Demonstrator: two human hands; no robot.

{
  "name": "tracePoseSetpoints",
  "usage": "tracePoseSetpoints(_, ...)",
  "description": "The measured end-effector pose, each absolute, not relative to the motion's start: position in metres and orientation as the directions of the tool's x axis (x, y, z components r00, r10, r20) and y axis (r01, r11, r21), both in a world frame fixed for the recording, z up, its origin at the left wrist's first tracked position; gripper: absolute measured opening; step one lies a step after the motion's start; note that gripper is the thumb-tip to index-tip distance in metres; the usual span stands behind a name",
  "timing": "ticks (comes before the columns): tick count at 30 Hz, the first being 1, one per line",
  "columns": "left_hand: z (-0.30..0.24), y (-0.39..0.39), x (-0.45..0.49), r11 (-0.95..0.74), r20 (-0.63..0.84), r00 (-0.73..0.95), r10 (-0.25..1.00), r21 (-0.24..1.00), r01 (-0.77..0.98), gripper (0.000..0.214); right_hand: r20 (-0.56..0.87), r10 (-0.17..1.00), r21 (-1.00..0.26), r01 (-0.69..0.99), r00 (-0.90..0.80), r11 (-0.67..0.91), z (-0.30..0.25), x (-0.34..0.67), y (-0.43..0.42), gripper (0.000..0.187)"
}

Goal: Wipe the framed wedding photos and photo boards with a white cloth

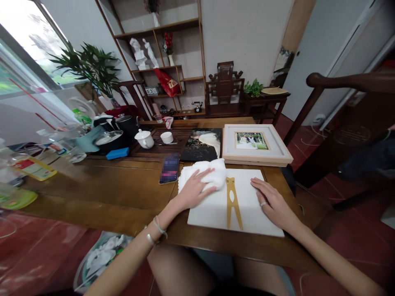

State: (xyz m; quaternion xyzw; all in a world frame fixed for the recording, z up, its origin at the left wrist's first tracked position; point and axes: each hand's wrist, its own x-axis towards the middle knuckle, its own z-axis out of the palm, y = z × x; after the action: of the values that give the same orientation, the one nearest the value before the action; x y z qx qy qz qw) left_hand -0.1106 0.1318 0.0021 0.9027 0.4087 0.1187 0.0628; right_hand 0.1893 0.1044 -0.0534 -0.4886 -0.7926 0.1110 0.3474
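Observation:
My left hand (195,190) lies flat with its fingers spread over a folded white cloth (216,172). The cloth covers the upper left part of a white board (210,216). On the board's right side rests my right hand (271,202), its fingers stretched out flat and a ring on one of them. Between both hands, a flat golden-yellow piece (232,201) with an oval hole and two long legs lies on the board. Its exact kind is unclear. A phone (169,168) with a lit screen sits left of the cloth.
Behind the board stand a framed photo (257,144) and a dark picture panel (197,152). Further left are a white teapot (144,139), a white cup (166,137), a blue block (117,153) and bottles (33,164). A full bin (101,257) stands below the table (123,197).

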Motion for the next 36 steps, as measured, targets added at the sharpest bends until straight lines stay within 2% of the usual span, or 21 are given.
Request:
tracePoseSetpoints(3, -0.001, 0.136, -0.1, -0.633, 0.184, 0.606, 0.774, 0.189, 0.751, 0.045, 0.443, 0.853, -0.511, 0.703, -0.278, 0.494, -0.053, 0.189, 0.104, 0.034)
tracePoseSetpoints(7, 0.004, 0.107, -0.097, -0.666, 0.14, 0.651, 0.746, 0.192, 0.721, 0.042, 0.45, 0.85, -0.507, 0.706, -0.272, 0.495, -0.053, 0.189, 0.104, 0.035)
tracePoseSetpoints(15, 0.016, 0.041, -0.108, -0.81, 0.08, 0.817, 0.571, 0.217, 0.545, 0.038, 0.445, 0.847, -0.499, 0.705, -0.291, 0.504, -0.055, 0.189, 0.105, 0.035)
tracePoseSetpoints(21, 0.01, 0.096, -0.098, -0.766, 0.099, 0.763, 0.639, 0.178, 0.618, 0.043, 0.451, 0.846, -0.503, 0.701, -0.286, 0.505, -0.055, 0.189, 0.105, 0.034)
tracePoseSetpoints(26, 0.009, 0.143, -0.075, -0.705, 0.195, 0.681, 0.706, 0.102, 0.702, 0.049, 0.437, 0.853, -0.511, 0.702, -0.285, 0.496, -0.054, 0.189, 0.104, 0.035)
tracePoseSetpoints(36, 0.033, 0.166, -0.015, -0.775, 0.12, 0.766, 0.632, 0.103, 0.623, 0.063, 0.418, 0.855, -0.499, 0.709, -0.307, 0.498, -0.054, 0.19, 0.105, 0.035)
